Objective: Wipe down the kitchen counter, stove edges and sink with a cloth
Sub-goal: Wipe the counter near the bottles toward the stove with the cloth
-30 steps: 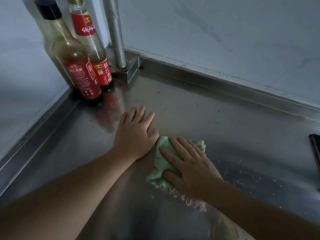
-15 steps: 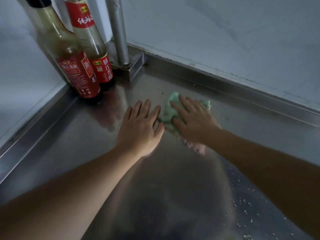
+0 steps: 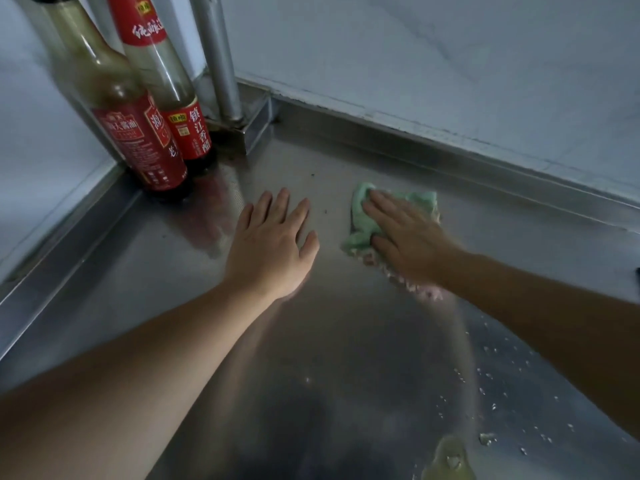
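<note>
So we've got our right hand [image 3: 408, 240] flat on top of the green cloth [image 3: 391, 209], fingers straight and lying close together, pressing it down onto the stainless steel counter [image 3: 346, 341] rather than pinching or bunching it. The cloth sits toward the back of the counter, near the raised metal lip [image 3: 450, 157] that runs along the wall [image 3: 450, 64], and a paler, pinkish fringe of it sticks out from under our wrist on the near side. It's a bit blurred there so we can't tell much about that edge. Our left hand [image 3: 273, 244] is just beside it on the bare steel, palm down, fingers spread and relaxed, holding nothing, and there's a small gap of counter between it and the cloth. Over in the back left corner two tall glass bottles stand upright and touching each other: the front bottle [image 3: 138, 133] with a red label and dark liquid low down, and the back bottle [image 3: 173, 98] with a red neck band and a smaller red label. Right behind them a metal pipe [image 3: 218, 57] goes straight up from a little square base [image 3: 252, 129] in the corner. Water droplets and pale specks [image 3: 502, 393] are scattered over the near right part of the counter, plus a yellowish smear [image 3: 450, 459] at the bottom edge
</note>
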